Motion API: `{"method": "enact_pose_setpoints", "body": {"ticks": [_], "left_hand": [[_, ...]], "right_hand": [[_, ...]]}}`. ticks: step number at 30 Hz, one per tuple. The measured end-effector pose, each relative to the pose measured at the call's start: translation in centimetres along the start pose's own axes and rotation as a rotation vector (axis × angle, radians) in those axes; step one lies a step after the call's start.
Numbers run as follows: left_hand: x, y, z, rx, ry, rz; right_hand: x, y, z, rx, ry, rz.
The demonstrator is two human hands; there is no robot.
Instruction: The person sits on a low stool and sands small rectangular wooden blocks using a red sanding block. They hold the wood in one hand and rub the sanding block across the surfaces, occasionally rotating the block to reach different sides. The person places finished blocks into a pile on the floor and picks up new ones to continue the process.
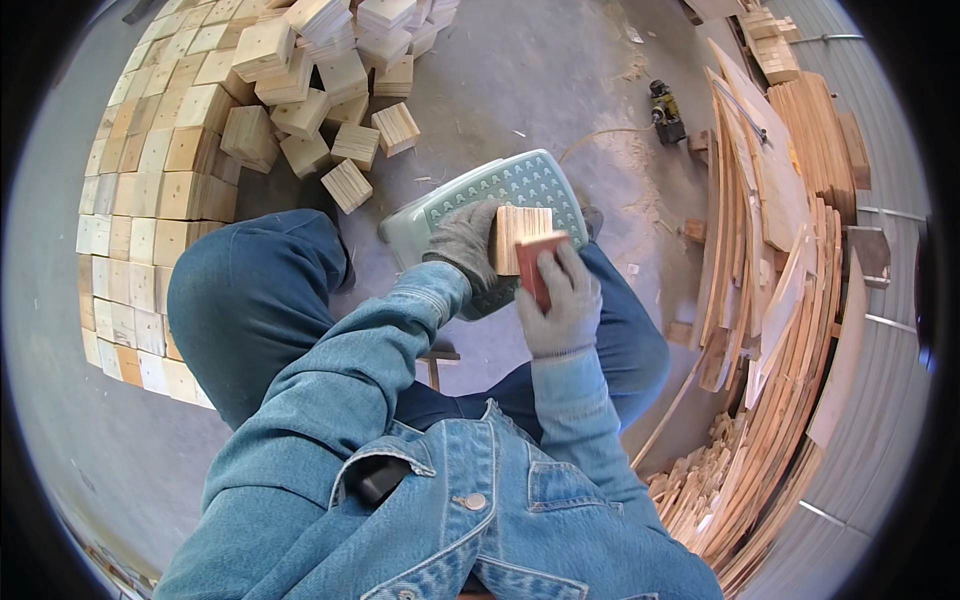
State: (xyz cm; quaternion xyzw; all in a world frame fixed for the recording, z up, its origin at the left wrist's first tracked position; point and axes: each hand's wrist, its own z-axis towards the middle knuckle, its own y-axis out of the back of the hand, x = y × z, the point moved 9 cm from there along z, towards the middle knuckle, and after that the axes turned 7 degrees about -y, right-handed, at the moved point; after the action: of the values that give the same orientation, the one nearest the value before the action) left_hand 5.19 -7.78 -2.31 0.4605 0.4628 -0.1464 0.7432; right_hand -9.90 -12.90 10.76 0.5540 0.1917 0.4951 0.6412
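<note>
A layered wooden block (pixel 523 220) rests on a pale green plastic stool (pixel 505 178) between my knees. My left hand (pixel 466 238), in a grey knit glove, is closed on the block's left side and steadies it. In my gloved right hand (pixel 563 310) is a reddish-brown sanding block (pixel 534 278), pressed against or just over the wooden block's near right edge. Whether the two actually touch there is hard to tell. The fingers of my left hand are partly hidden behind the wooden block.
A tall stack of wooden blocks (pixel 150 215) stands at the left, with a loose heap of blocks (pixel 325 110) beside it. Thin wooden boards (pixel 790 330) lean along the right wall, with wood scraps (pixel 700 480) below. A cordless drill (pixel 665 112) stands on the floor (pixel 480 90).
</note>
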Motion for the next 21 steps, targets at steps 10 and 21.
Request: {"method": "enact_pose_setpoints", "body": {"ticks": [10, 21], "left_hand": [[-0.4, 0.4, 0.1, 0.074, 0.101, 0.013], [0.6, -0.4, 0.1, 0.053, 0.054, -0.026]], "right_hand": [[-1.6, -3.2, 9.1, 0.026, -0.131, -0.053], [2.5, -0.2, -0.5, 0.049, 0.051, 0.019]]}}
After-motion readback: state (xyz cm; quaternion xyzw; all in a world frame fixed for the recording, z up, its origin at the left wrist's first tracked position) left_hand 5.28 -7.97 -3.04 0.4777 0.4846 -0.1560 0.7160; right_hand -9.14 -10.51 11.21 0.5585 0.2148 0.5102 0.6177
